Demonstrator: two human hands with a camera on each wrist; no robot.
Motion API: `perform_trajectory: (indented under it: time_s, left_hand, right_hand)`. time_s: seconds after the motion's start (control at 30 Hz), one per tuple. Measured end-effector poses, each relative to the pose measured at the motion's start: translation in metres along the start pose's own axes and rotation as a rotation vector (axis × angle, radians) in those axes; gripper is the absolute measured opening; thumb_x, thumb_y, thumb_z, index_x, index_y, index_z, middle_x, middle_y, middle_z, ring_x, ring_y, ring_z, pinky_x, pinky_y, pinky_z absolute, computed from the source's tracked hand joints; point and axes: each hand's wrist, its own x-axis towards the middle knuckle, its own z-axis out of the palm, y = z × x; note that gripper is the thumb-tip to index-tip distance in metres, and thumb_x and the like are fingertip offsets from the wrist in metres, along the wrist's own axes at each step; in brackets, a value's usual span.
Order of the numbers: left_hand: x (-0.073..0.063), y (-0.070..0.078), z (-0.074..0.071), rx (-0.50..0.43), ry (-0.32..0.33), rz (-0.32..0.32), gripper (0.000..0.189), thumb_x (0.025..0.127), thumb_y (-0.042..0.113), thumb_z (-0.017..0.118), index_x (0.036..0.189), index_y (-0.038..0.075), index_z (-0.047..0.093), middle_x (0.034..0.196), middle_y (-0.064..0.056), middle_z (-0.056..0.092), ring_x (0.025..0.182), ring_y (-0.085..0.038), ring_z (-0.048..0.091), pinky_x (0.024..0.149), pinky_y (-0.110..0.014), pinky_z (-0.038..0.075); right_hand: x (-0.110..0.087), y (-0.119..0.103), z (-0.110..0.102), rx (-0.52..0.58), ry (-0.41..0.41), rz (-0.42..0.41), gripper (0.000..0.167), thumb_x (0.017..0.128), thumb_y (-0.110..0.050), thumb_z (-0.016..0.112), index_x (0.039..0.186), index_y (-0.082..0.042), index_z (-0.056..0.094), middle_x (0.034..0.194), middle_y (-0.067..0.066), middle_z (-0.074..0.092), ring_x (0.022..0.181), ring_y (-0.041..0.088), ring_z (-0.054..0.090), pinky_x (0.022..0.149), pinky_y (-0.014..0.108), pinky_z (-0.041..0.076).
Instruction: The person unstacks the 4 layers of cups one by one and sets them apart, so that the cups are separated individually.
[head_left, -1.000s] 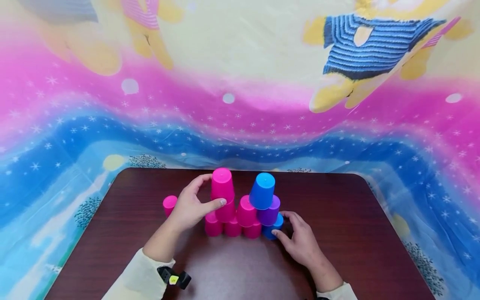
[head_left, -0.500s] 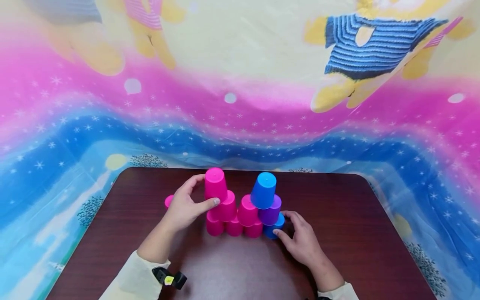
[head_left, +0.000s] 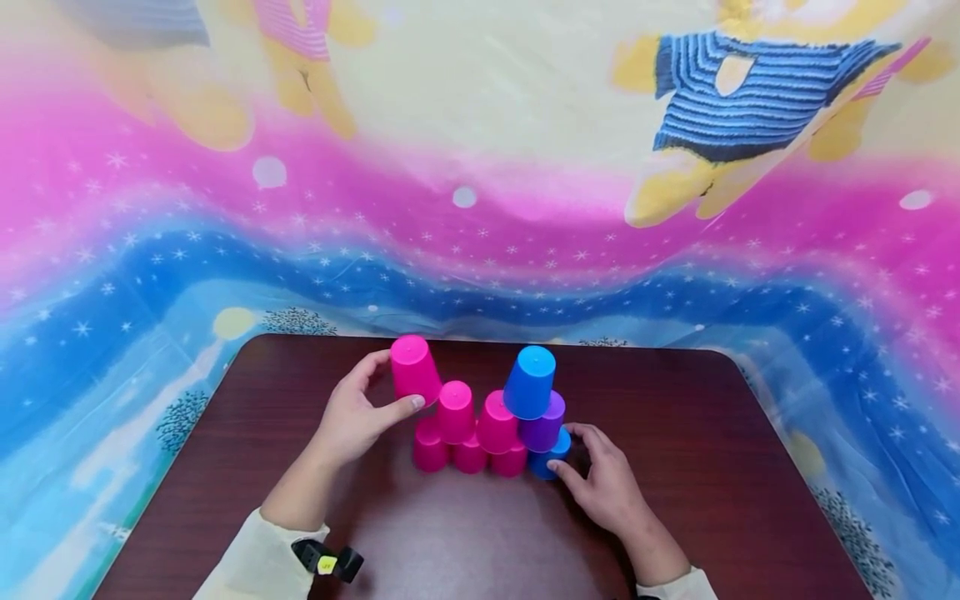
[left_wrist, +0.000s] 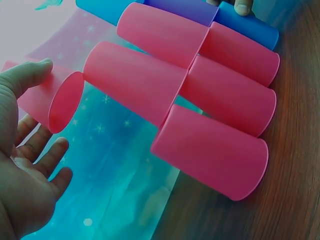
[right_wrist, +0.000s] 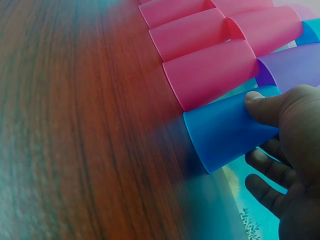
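Observation:
My left hand [head_left: 351,421] pinches an upside-down pink cup [head_left: 414,371] between thumb and fingers, tilted in the air at the upper left of a cup stack. In the left wrist view, that cup's open rim comes right up to the top of a middle-row pink cup [left_wrist: 132,82]. My right hand [head_left: 606,483] holds the bottom row's blue cup [right_wrist: 227,131] at the right end, thumb on its near side. Beside it stand pink cups [head_left: 431,450]. The middle row has two pink cups and a purple cup [head_left: 542,430]; another blue cup [head_left: 529,385] tops its right side.
The stack stands on a dark brown wooden table [head_left: 705,467]. Behind and around the table hangs a colourful printed cloth [head_left: 480,225] with bears and snowflakes. A black wrist strap [head_left: 324,560] sits at my left sleeve.
My left hand has moved left with the pink cup, off the top of the left middle cup. A lone pink cup at left has become hidden behind that hand. My right hand stays put.

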Motion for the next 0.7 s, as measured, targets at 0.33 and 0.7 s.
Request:
perform_trajectory:
  time_s: [0.33,0.7]
  left_hand:
    - [-0.004,-0.010,-0.011,0.020,0.029,-0.028,0.071,0.082,0.031,0.089,0.144,0.020,0.054,0.129,-0.003,0.062,0.109,-0.026,0.061,0.084,-0.046,0.058]
    - [-0.008,-0.014,-0.020,0.002,0.049,-0.102,0.076,0.083,0.033,0.089,0.147,0.020,0.050,0.134,-0.005,0.058,0.114,-0.031,0.058,0.080,-0.041,0.060]
  right_hand:
    - [0.000,-0.001,-0.001,0.009,-0.008,0.017,0.054,0.089,-0.025,0.085,0.135,-0.014,0.058,0.125,0.004,0.064,0.112,0.028,0.067,0.093,0.051,0.059]
    - [-0.001,0.000,0.000,0.011,-0.003,0.010,0.055,0.088,-0.024,0.085,0.134,-0.014,0.058,0.124,0.002,0.064,0.110,0.023,0.066,0.092,0.050,0.059]
